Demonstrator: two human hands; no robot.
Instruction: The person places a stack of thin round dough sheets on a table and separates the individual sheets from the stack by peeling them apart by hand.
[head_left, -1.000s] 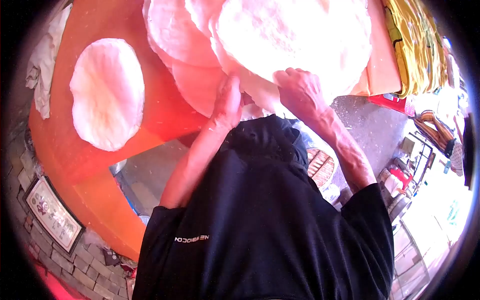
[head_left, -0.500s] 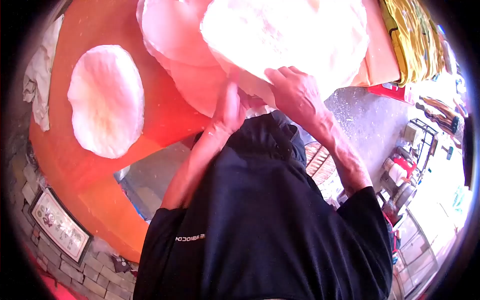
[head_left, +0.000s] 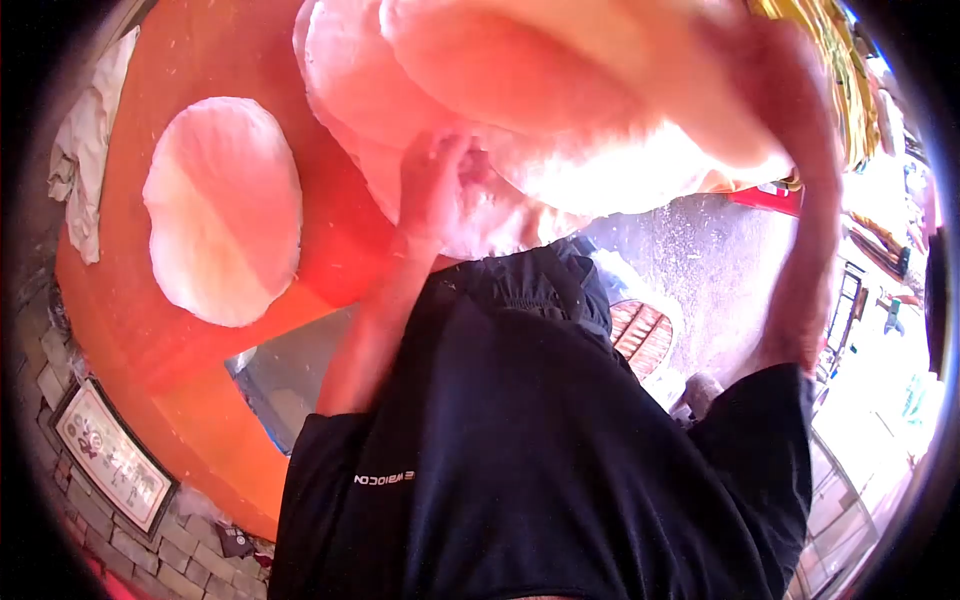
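Note:
A stack of large, thin, pale oval sheets with uneven edges (head_left: 480, 75) covers the upper middle of the orange surface. What they are made of I cannot make out in the glare. My left hand (head_left: 432, 185) is at the near edge of the stack, its slightly blurred fingers bent against the lower sheets. At the upper right, my right hand (head_left: 770, 75) is smeared by motion beside a blurred pale sheet (head_left: 690, 95), which appears gripped in it; its fingers are hidden. One separate oval sheet (head_left: 225, 210) lies flat to the left.
The orange surface (head_left: 330, 190) has a rectangular grey area (head_left: 290, 370) near my left forearm. White cloth (head_left: 90, 150) hangs at its far left edge. A framed picture (head_left: 112, 455) rests by the brick floor. Yellow patterned fabric (head_left: 840, 70) and a red crate (head_left: 770, 197) are at right.
My right hand has swung up and right from the sheet's near edge, and the pale sheet has shifted with it. My left hand has moved slightly left and up.

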